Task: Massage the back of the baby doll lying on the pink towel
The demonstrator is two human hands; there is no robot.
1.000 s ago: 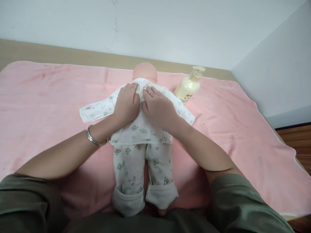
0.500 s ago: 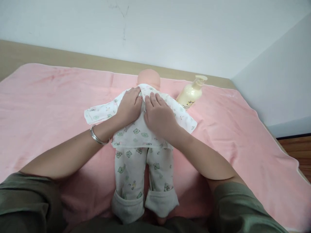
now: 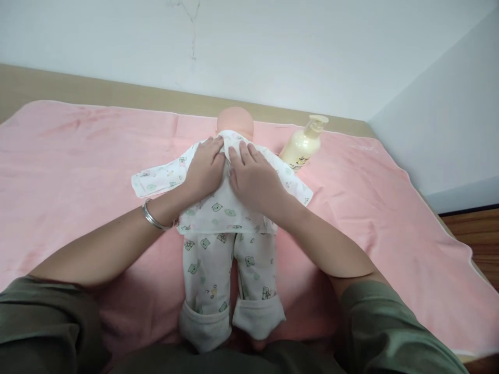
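A baby doll (image 3: pixel 235 121) lies with its bald head toward the wall and no face showing. It wears a white printed top (image 3: pixel 222 215) with long sleeves spread outward, and matching trousers (image 3: pixel 210 275) with turned-up cuffs. My left hand (image 3: pixel 205 167) rests flat on the left of the doll's upper back, a silver bangle on its wrist. On the right side of the back lies my right hand (image 3: pixel 255 176), palm down with fingers stretched toward the neck. Neither hand grips anything.
A pale yellow pump bottle (image 3: pixel 301 148) stands right of the doll, close beyond its right sleeve. Pink blanket (image 3: pixel 89 156) covers the wooden surface (image 3: pixel 97 88), which meets a white wall (image 3: pixel 265 52). Brown wood (image 3: pixel 475 236) shows at the far right.
Both hands stay on the doll's back, with the right fingers slightly more spread. The whole view has shifted a little, so everything sits slightly higher and further left.
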